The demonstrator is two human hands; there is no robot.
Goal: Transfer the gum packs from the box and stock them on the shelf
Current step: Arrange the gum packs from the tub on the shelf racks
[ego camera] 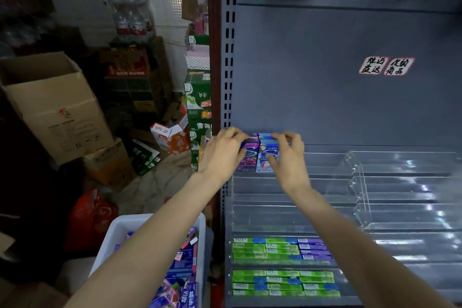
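Note:
Two gum packs stand upright side by side at the back left of the clear tiered shelf rack (pixel 350 172). The left one is a purple gum pack (pixel 248 157) and my left hand (pixel 222 155) grips its left side and top. The right one is a blue-white gum pack (pixel 266 157), pinched at the top and side by my right hand (pixel 290 160). Below my left forearm sits the white box (pixel 112 235) holding several loose purple and blue packs. Rows of green, blue and purple gum packs (pixel 282 250) fill the two lowest tiers.
The grey shelving unit has a perforated upright (pixel 227 57) at its left edge and a back panel with two handwritten labels (pixel 386 65). Cardboard cartons (pixel 57 107), drink crates and a red bag (pixel 92 215) crowd the floor to the left. Packaged goods hang above.

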